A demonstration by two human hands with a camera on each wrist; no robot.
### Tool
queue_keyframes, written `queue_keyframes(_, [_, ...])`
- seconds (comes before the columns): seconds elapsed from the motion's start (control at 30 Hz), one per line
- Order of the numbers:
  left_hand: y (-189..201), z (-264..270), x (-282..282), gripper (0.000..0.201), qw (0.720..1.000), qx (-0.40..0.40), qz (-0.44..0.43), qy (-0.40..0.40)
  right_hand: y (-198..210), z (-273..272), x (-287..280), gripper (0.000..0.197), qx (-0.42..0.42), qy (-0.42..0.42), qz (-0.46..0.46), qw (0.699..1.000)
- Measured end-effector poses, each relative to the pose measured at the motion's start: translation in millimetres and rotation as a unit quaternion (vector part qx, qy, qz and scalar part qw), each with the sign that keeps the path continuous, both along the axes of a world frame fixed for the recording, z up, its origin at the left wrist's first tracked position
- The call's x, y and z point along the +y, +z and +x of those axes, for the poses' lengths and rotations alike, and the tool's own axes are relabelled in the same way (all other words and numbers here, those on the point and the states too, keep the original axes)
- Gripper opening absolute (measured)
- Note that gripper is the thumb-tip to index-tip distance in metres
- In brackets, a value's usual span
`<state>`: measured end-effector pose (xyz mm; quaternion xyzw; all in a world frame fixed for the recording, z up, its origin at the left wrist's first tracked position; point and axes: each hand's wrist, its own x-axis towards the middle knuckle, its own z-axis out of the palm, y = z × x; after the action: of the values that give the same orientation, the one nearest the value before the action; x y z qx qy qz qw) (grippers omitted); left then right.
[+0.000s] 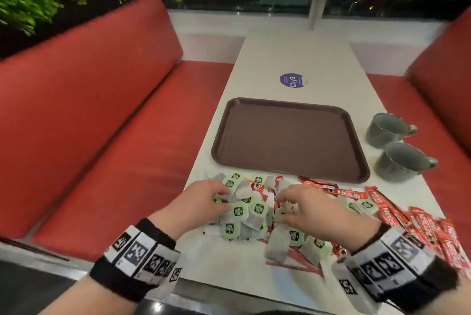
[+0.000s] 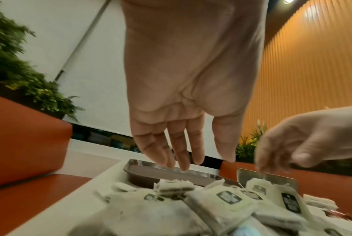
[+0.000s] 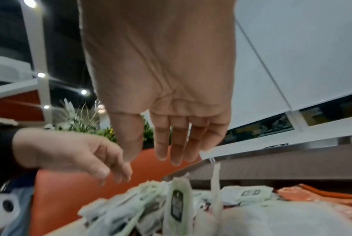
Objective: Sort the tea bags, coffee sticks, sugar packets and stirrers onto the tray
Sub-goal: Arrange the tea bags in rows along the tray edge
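Observation:
A heap of green-tagged tea bags (image 1: 244, 212) lies on the table just in front of the bare brown tray (image 1: 290, 138). Red coffee sticks (image 1: 382, 210) fan out to the right of the heap. Thin red stirrers (image 1: 298, 261) poke out under its near edge. My left hand (image 1: 221, 202) hovers over the heap's left side and my right hand (image 1: 280, 207) over its right side. In the left wrist view the left hand (image 2: 197, 161) hangs with straight fingers above the tea bags (image 2: 221, 204), holding nothing. The right hand (image 3: 154, 158) likewise hangs with straight fingers over the tea bags (image 3: 177, 202). Sugar packets are not clearly told apart.
Two grey cups (image 1: 387, 130) (image 1: 405, 161) stand right of the tray near the table's right edge. A purple round sticker (image 1: 292, 80) lies beyond the tray. Red bench seats (image 1: 102, 123) flank the narrow table on both sides.

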<state>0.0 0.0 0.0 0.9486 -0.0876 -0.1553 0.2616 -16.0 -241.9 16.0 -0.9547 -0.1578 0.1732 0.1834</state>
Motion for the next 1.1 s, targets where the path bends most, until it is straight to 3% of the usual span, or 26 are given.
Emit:
queue_keyframes(0.23, [-23.1, 14.0, -10.7, 0.052, 0.99, -0.017, 0.086, -0.108, -27.6, 21.3, 44.9, 0.049, -0.061, 0.02, -0.176, 0.982])
queue_keyframes(0.33, [-27.5, 17.1, -13.2, 0.048, 0.986, -0.055, 0.104, -0.122, -33.5, 20.4, 53.2, 0.045, -0.057, 0.01, -0.192, 0.98])
queue_keyframes(0.5, [-32.5, 19.7, -20.1, 0.037, 0.982, -0.075, 0.115, -0.133, -36.1, 20.4, 49.7, 0.016, -0.046, -0.051, -0.127, 0.99])
queue_keyframes(0.7, [-33.1, 20.3, -28.6, 0.004, 0.982, -0.094, 0.098, -0.128, -25.4, 14.9, 24.5, 0.014, -0.039, -0.116, -0.023, 0.992])
queue_keyframes(0.77, [-30.8, 20.7, -29.7, 0.004, 0.987, -0.084, 0.079, -0.111, -16.6, 12.2, 11.4, 0.014, -0.045, -0.137, 0.022, 0.989])
queue_keyframes(0.9, [-10.9, 16.6, -34.7, 0.01, 0.998, -0.026, -0.04, -0.03, -4.1, 8.2, -22.5, 0.021, -0.036, -0.19, 0.141, 0.971])
queue_keyframes(1.0, [7.4, 15.6, -45.8, 0.018, 0.984, 0.031, -0.17, 0.045, 7.8, 6.3, -44.7, 0.025, -0.028, -0.18, 0.216, 0.959])
queue_keyframes(1.07, [17.2, 14.8, -59.3, 0.015, 0.941, 0.108, -0.306, 0.099, 21.1, 6.2, -51.6, 0.023, 0.011, -0.142, 0.271, 0.952])
queue_keyframes(1.1, [19.1, 13.7, -68.3, 0.014, 0.899, 0.166, -0.384, 0.127, 27.8, 7.1, -52.3, 0.022, 0.028, -0.116, 0.283, 0.952])
